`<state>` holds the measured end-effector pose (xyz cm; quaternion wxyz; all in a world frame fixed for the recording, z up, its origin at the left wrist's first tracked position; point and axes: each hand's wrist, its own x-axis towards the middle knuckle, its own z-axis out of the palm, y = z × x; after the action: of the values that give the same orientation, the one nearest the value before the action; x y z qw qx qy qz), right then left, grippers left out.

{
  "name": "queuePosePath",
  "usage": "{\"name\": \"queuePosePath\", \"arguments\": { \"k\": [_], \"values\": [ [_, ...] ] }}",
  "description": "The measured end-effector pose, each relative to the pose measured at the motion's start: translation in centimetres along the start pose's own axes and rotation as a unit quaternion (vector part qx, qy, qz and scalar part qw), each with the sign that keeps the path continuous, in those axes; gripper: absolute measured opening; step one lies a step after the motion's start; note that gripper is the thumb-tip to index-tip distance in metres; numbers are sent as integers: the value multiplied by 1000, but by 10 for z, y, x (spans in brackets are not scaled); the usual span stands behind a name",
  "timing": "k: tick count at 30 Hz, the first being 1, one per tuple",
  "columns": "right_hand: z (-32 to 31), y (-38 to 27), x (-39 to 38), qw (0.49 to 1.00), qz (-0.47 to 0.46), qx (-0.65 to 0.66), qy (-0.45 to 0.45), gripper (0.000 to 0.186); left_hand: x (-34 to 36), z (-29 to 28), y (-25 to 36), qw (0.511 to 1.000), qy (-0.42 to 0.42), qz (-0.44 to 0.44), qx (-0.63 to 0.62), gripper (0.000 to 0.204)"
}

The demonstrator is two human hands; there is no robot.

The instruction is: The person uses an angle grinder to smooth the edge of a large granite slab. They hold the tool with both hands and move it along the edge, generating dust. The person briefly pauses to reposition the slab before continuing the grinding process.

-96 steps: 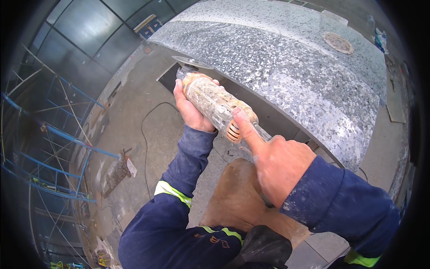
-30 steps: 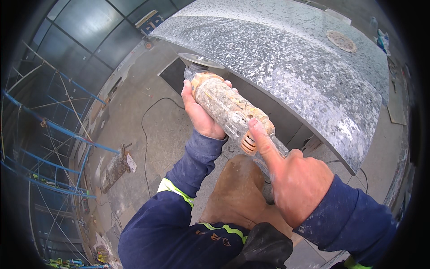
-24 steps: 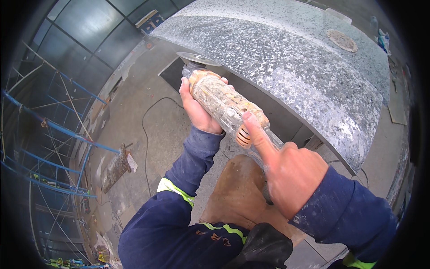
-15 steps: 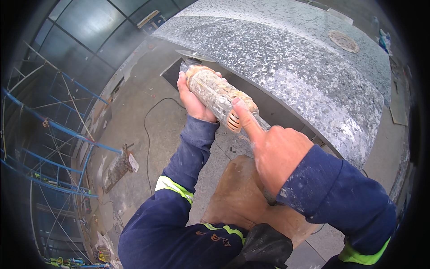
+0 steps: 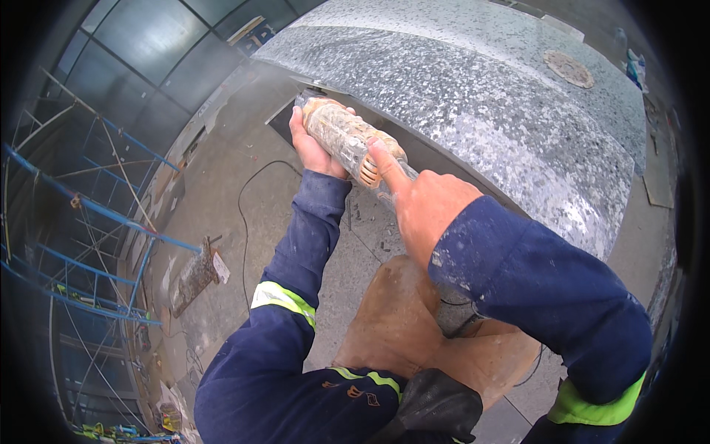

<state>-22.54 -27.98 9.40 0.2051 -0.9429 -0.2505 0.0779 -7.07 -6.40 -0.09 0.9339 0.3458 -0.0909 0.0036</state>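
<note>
My left hand is closed round the front body of a dust-caked, orange and grey angle grinder. My right hand grips its rear end, index finger stretched along the housing above the vent slots. The disc lies at the lower front edge of a large grey speckled stone slab, mostly hidden behind the grinder; I cannot tell whether it touches. A pale round patch lies on the slab.
Blue scaffolding stands at the left before a paneled wall. On the dusty floor are a black cord and a dirty metal object. A blue and white bag sits beyond the slab's right end.
Both hands and the grinder have moved forward, up the picture toward the slab's edge, and slightly left over the last second. The grip looks the same, and the disc is now less visible.
</note>
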Motion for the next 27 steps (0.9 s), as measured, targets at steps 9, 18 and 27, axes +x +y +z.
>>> {"name": "queuePosePath", "arguments": {
  "k": [9, 18, 27],
  "values": [
    [-2, -1, 0, 1000, 3, -21, 1, 86, 2, 3, 0, 1000, 19, -8, 7, 59],
    [-2, 2, -39, 999, -11, 13, 35, 84, -29, 28, -10, 1000, 21, 10, 4, 52],
    [-4, 7, -71, 999, -17, 25, 23, 87, -47, 40, -22, 1000, 24, 3, -2, 65]
  ]
}}
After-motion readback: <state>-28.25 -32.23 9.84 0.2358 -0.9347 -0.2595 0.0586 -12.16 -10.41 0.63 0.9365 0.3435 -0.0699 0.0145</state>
